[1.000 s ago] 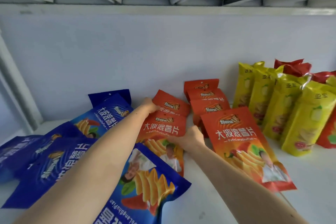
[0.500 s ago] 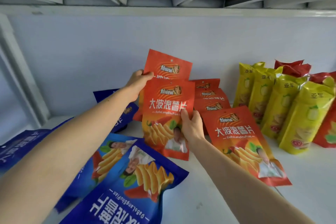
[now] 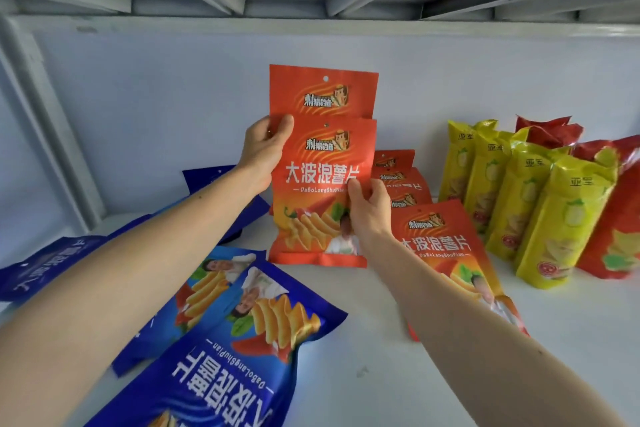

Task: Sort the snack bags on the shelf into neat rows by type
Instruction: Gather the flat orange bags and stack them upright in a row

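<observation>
Head view, white shelf point(image 3: 381, 374), items as they stand:

- Two orange bags, held upright mid-shelf. The front orange bag point(image 3: 322, 198) overlaps the rear orange bag point(image 3: 323, 90), which shows above it.
- Left hand point(image 3: 265, 149): closed on the left edges of both bags near their tops, thumb across the front.
- Right hand point(image 3: 369, 211): closed on the right edge of the front bag at about mid-height, thumb on its face.
- Orange row point(image 3: 401, 180): several matching bags leaning just right of and behind the held pair, with one flat orange bag point(image 3: 440, 246) nearer, partly under the right forearm.
- Yellow bags point(image 3: 533, 204): upright, ranked at far right; red bags point(image 3: 616, 218) behind and beside them.
- Blue bags point(image 3: 221, 350): loose and flat, near left, overlapping, unsorted.

Handling, by my reckoning: the pouches look light, puffed and glossy, so slick to the touch, with crisp contents likely to break if squeezed. Best taken by the flat sealed margins at top or sides, not across the belly. Standing, they look prone to toppling unless leaned on a neighbour
</observation>
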